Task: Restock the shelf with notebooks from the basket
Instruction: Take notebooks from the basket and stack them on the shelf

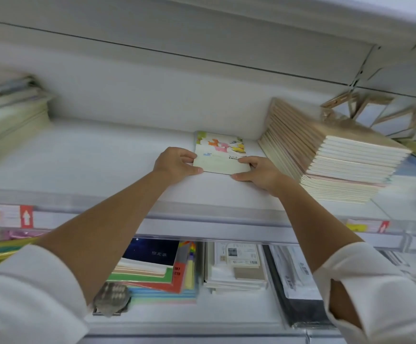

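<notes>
White sleeves [28,294] sit lowest, both bare forearms reaching up to the shelf [90,157]. A notebook [220,152] with a colourful cover lies flat on it. The left hand [177,165] pinches its near left corner, the right hand [259,172] its near right corner. 1 tall stack [338,160] stands just right.

White long sleeves on both arms, plain cloth, soft folds, no print. Left sleeve [26,294] at 7 o'clock; right sleeve [380,289] at 5 o'clock, cuff loose and wide-mouthed. Both end well short of the wrists, forearms bare. Left hand [174,165], right hand [259,173] bare.
</notes>
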Tool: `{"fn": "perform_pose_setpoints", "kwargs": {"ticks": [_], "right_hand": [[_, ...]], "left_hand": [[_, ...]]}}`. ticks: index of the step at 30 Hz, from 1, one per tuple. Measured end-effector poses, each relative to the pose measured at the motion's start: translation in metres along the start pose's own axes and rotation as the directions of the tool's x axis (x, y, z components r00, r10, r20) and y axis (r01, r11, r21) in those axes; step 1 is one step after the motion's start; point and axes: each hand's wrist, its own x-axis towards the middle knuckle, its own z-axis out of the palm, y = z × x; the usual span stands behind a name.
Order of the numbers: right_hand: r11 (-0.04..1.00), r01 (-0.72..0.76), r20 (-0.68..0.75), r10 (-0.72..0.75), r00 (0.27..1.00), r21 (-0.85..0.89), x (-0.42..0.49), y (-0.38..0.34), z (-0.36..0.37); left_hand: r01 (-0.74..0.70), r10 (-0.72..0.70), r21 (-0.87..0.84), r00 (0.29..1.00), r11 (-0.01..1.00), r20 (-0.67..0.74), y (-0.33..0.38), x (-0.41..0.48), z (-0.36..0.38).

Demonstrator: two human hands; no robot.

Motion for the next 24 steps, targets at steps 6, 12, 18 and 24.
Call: {"fn": "perform_pose_setpoints", "kwargs": {"ticks": [6, 12, 18, 24], "right_hand": [[0.998, -0.009, -0.048, 0.012, 0.999, 0.065, 0.0012, -0.0005, -0.0066], [0.999, -0.002, -0.120, 0.006, 0.993, 0.034, 0.0012, -0.0001, -0.0043], [1.000, -0.020, -0.207, 0.018, 0.978, -0.010, -0.0020, -0.0009, -0.0048], [1.000, -0.008, -0.221, 0.003, 0.975, -0.022, -0.0072, -0.0003, -0.0044]], "left_hand": [[-0.002, 0.000, -0.034, 0.999, 0.999, -0.041, -0.0018, 0.0028, 0.0015], [-0.012, 0.013, 0.021, 0.997, 1.000, -0.073, -0.0006, 0.0048, 0.0037], [-0.030, 0.032, 0.106, 0.999, 0.994, -0.022, 0.0019, 0.0030, 0.0032], [0.015, -0.018, 0.028, 0.995, 0.999, 0.100, 0.0058, 0.0021, -0.0035]]}}
